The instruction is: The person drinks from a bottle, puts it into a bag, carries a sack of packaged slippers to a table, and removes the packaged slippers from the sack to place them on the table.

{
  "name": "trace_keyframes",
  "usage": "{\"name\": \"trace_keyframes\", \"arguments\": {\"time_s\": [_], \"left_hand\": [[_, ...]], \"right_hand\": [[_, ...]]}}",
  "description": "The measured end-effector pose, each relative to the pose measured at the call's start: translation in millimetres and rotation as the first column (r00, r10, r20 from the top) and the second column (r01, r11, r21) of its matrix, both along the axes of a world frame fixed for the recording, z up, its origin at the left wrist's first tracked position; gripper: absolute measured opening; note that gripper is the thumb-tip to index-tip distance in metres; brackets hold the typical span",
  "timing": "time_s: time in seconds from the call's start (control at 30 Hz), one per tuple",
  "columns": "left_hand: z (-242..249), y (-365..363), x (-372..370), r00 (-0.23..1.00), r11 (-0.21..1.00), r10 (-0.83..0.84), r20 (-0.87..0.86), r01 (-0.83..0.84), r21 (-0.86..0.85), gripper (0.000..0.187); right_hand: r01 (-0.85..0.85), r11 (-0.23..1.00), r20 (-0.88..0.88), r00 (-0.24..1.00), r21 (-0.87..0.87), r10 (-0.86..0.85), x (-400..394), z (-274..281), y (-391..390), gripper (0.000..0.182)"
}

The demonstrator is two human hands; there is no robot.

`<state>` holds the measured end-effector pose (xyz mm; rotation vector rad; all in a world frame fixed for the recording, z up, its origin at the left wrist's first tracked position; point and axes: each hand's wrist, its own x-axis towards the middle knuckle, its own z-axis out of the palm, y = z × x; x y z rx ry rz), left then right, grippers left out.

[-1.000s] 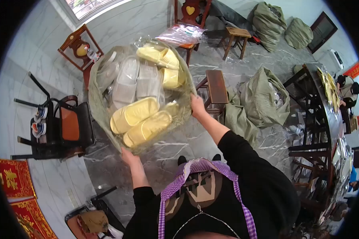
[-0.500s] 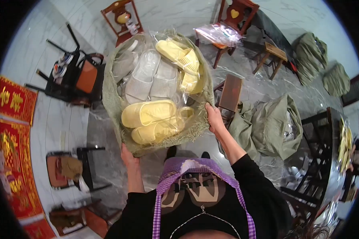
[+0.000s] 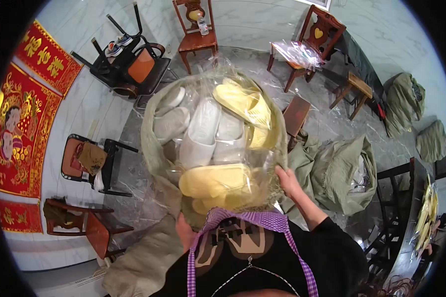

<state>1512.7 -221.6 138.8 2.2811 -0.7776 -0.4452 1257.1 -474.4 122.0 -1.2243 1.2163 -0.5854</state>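
Note:
A greenish woven sack [image 3: 149, 126] is held up before my body, its mouth open wide. Inside lie yellow slippers [image 3: 215, 180] and grey-white slippers [image 3: 200, 131], wrapped in clear plastic. My right hand [image 3: 288, 181] is closed on the sack's right edge, thumb on the near side. At the lower left edge, my left hand [image 3: 185, 232] grips the sack, its fingers mostly hidden behind the fabric.
Another open sack [image 3: 339, 173] stands on the floor to the right, beside a low wooden stool [image 3: 296, 116]. Wooden chairs [image 3: 197, 42] line the back wall. Stacked black chairs [image 3: 129, 69] are at left, and a filled sack [image 3: 143, 262] lies at lower left.
The sack has come down and closer to my body, with both hands still on it. My view has shifted, and a filled sack at lower left now shows.

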Motion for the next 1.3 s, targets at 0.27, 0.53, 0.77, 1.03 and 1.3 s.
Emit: {"name": "trace_keyframes", "arguments": {"time_s": [0.27, 0.53, 0.77, 1.03, 1.3], "left_hand": [[-40, 144, -80, 0.7, 0.774, 0.452, -0.553, -0.616, -0.146, 0.047], [0, 209, -243, 0.915, 0.874, 0.402, 0.021, -0.377, -0.308, 0.051], [-34, 238, -401, 0.728, 0.663, 0.677, -0.107, -0.667, -0.34, 0.038], [110, 204, -401, 0.1, -0.289, 0.509, -0.855, -0.916, -0.279, 0.022], [131, 230, -551, 0.054, -0.64, 0.195, -0.979, -0.749, -0.169, 0.023]], "right_hand": [[-0.065, 0.988, 0.175, 0.984, 0.139, 0.04, -48, 6, 89, 0.027], [-0.505, 0.859, -0.074, 0.857, 0.083, 0.511, -135, 16, 118, 0.033], [-0.631, 0.733, -0.146, 0.724, 0.252, 0.674, -176, 65, 126, 0.034], [-0.848, 0.483, -0.175, 0.453, 0.217, 0.874, -92, 137, 102, 0.034], [-0.974, 0.187, -0.204, 0.158, 0.131, 0.966, -165, 163, 148, 0.034]]}}
